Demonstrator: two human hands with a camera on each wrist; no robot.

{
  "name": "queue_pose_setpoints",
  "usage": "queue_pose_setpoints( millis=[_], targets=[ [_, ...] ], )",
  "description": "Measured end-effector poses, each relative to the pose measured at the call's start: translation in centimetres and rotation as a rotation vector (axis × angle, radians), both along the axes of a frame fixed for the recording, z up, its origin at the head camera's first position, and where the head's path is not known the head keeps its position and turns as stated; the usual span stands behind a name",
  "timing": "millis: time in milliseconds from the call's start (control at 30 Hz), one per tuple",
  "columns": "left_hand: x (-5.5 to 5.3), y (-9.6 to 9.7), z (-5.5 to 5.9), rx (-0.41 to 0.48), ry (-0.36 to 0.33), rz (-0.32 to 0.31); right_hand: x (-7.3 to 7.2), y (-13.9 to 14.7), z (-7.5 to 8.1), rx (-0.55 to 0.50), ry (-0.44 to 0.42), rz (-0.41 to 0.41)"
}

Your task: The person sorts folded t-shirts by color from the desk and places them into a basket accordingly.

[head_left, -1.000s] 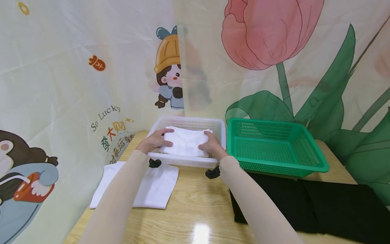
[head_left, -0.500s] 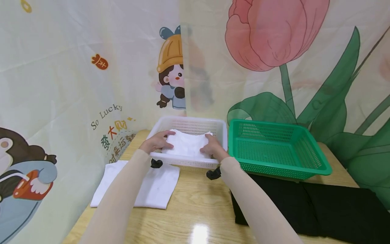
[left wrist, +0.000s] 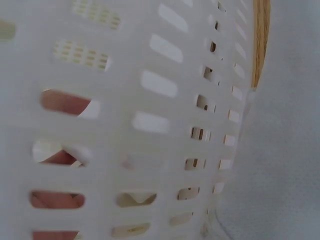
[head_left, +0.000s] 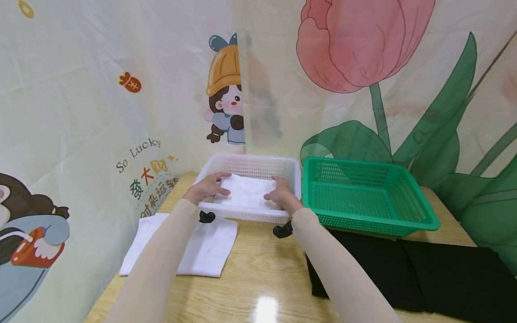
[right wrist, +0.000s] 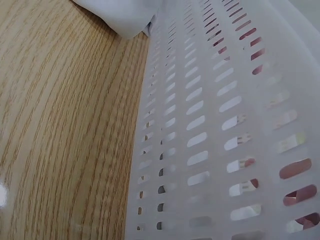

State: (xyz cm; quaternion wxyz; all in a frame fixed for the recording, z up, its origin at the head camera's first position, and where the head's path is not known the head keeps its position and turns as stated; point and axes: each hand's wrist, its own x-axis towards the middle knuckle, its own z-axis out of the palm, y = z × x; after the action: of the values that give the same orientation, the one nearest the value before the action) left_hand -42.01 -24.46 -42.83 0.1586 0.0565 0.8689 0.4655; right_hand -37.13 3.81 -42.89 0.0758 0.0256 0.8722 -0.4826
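The left hand (head_left: 207, 187) and the right hand (head_left: 282, 194) reach down into a white basket (head_left: 242, 211), with a folded white cloth (head_left: 248, 193) lying in it between them. The left hand touches the left end of this cloth, its thumb and forefinger extended and spread apart; the right hand touches the opposite end in a mirrored pose. The remaining fingers are largely hidden, so whether either hand grasps the cloth or merely presses on it cannot be told. Both wrist views look at the basket's slotted wall, where slivers of fingers show through the holes.

Nearer the person than the left hand, a second white cloth (head_left: 206, 246) lies flat on the wooden bench (head_left: 250, 287), partly covered by the left sleeve (head_left: 161, 260). To the right of the right hand, just beside the white basket, stands a green basket (head_left: 347, 197). In front of that, nearer the person, a black cloth (head_left: 456, 273) is laid out, partly covered by the right sleeve (head_left: 339, 264). A small black object (head_left: 282, 230) sits below the right wrist. Beyond both hands hangs a pale printed curtain (head_left: 173, 76), bearing a large pink tulip (head_left: 365, 45) to the right.
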Motion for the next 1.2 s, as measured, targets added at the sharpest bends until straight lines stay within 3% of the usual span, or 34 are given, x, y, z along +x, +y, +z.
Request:
queue_pose_setpoints(
  millis=[167,400,567,700,833,933,1067,1200],
  targets=[
    [-0.2,0.0,-0.1,0.009,0.061,-0.009,0.1,0.1,-0.1,0.013,0.079,-0.007],
    [0.0,-0.1,0.0,0.155,0.226,-0.017,0.1,0.3,0.4,-0.027,0.281,0.022],
    [0.9,-0.5,1.4,0.264,0.32,-0.008,0.2,0.7,1.0,-0.135,0.423,0.053],
    [2.2,-1.6,3.2,0.258,0.364,-0.01,1.8,1.4,3.0,-0.244,0.429,0.113],
    [4.5,-3.7,5.1,0.18,0.404,-0.006,4.7,2.4,5.1,-0.314,0.407,0.227],
    [6.7,-5.4,6.1,0.123,0.404,-0.008,7.1,3.4,5.8,-0.32,0.402,0.294],
    [10.2,-7.9,7.1,0.067,0.397,-0.018,9.8,4.4,5.8,-0.338,0.385,0.334],
    [13.0,-10.0,7.4,-0.026,0.443,-0.026,12.5,5.0,5.2,-0.379,0.329,0.328]
  ],
)
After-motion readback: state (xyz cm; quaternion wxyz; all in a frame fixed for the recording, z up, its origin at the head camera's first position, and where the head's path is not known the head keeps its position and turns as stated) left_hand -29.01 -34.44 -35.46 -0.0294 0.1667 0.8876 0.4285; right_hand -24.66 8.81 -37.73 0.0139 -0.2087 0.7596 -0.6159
